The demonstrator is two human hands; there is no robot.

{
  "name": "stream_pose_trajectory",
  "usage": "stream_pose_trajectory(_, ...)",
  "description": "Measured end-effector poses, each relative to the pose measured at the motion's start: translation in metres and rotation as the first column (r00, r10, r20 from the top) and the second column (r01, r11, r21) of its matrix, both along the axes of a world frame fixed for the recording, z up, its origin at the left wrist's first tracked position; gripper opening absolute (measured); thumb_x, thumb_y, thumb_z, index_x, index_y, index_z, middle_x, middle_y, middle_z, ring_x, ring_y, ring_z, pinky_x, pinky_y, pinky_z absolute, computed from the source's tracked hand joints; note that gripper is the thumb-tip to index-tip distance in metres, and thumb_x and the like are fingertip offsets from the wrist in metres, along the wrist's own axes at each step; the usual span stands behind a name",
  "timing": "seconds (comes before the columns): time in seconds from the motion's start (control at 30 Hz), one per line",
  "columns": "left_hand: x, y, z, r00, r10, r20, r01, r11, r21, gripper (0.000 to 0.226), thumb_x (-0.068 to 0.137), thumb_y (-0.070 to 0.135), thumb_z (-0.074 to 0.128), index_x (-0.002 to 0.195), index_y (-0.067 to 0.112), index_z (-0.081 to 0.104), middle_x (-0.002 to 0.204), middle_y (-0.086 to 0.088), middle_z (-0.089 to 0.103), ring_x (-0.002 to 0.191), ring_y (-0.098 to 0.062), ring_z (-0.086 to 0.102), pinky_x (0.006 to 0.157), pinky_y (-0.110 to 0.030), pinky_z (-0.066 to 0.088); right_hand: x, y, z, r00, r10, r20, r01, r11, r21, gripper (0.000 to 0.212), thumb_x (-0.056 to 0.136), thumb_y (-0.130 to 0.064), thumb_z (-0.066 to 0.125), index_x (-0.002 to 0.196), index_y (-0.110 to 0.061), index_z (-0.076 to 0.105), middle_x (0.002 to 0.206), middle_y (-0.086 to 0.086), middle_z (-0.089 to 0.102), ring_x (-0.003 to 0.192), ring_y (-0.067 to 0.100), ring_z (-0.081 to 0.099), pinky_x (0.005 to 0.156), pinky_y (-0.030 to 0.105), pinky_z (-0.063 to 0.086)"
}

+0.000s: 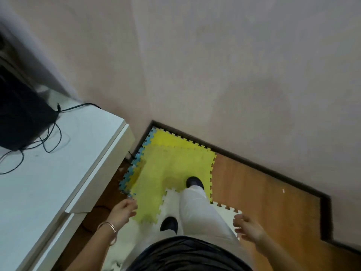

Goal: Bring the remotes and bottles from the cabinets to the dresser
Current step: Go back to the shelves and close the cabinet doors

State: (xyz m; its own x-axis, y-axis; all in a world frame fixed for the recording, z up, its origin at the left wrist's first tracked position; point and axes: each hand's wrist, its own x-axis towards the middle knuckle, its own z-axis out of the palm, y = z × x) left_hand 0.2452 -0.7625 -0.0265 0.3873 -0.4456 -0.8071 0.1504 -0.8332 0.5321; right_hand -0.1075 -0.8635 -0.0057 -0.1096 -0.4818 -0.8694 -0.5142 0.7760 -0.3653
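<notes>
No remote or bottle shows in the head view. My left hand (123,211) hangs low beside the corner of a white dresser (48,173), fingers loosely apart and holding nothing; a thin bangle circles its wrist. My right hand (248,227) hangs on the other side of my legs over the floor, fingers spread and empty. I am mid-step, with one dark shoe on the yellow mat and the other on a white mat tile.
A black device (21,118) with thin black cables (50,137) sits on the dresser's far left. Yellow foam mat tiles (172,169) lie in the wall corner, white tiles nearer me, bare wooden floor (263,192) to the right. A pale wall (234,75) stands straight ahead.
</notes>
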Motion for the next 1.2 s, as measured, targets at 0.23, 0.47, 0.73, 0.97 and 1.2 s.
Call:
stream_pose_trajectory(0.23,0.023,-0.003,-0.031,0.953,0.302,-0.003,-0.291,0.921,0.259,0.030,0.092,0.018,0.050,0.113,-0.003,0.057,0.084,-0.009,0.057,0.065,-0.019,0.051,0.054,-0.023,0.031,0.031,-0.126,-0.014,0.982,0.189,0.026,-0.191,0.979,0.074,0.014,0.096,-0.012,0.044,0.097,-0.008,0.057,0.074,0.005,0.051,0.060,0.016,0.044,0.063,0.026,0.031)
stream_pose_trajectory(0.47,-0.013,-0.107,0.012,0.874,0.484,-0.046,-0.479,0.873,0.091,0.015,0.095,0.019,0.044,0.102,0.010,0.055,0.107,-0.009,0.058,0.094,-0.025,0.055,0.076,-0.030,0.038,0.096,-0.303,0.002,0.855,0.518,-0.023,-0.519,0.853,-0.054,0.035,0.095,-0.012,0.046,0.123,0.008,0.053,0.087,0.011,0.056,0.070,0.022,0.053,0.063,0.027,0.041)
stream_pose_trajectory(0.73,-0.047,-0.076,0.018,0.635,0.772,0.038,-0.772,0.631,0.075,0.023,0.095,0.021,0.044,0.109,0.008,0.057,0.107,-0.009,0.060,0.093,-0.025,0.057,0.068,-0.030,0.037,0.211,-0.355,0.020,0.668,0.737,0.102,-0.724,0.676,-0.141,0.007,0.092,-0.009,0.049,0.092,-0.006,0.054,0.072,0.008,0.047,0.060,0.018,0.045,0.055,0.025,0.029)
stream_pose_trajectory(0.97,-0.075,-0.022,0.014,0.435,0.900,-0.028,-0.865,0.426,0.263,0.018,0.096,0.011,0.042,0.087,0.001,0.054,0.073,-0.012,0.054,0.057,-0.023,0.049,0.038,-0.020,0.037,0.245,-0.318,0.011,0.565,0.816,0.123,-0.822,0.570,-0.003,0.011,0.089,-0.007,0.056,0.080,-0.012,0.052,0.067,0.004,0.047,0.055,0.016,0.045,0.048,0.023,0.023)
stream_pose_trajectory(1.2,-0.048,-0.032,0.030,0.449,0.893,0.004,-0.886,0.445,0.134,0.027,0.094,0.017,0.047,0.111,0.000,0.058,0.104,-0.015,0.059,0.079,-0.025,0.056,0.059,-0.027,0.034,0.268,-0.286,0.014,0.434,0.898,0.072,-0.901,0.431,0.052,0.008,0.089,-0.011,0.050,0.082,-0.014,0.052,0.080,0.007,0.049,0.058,0.016,0.044,0.052,0.023,0.023)
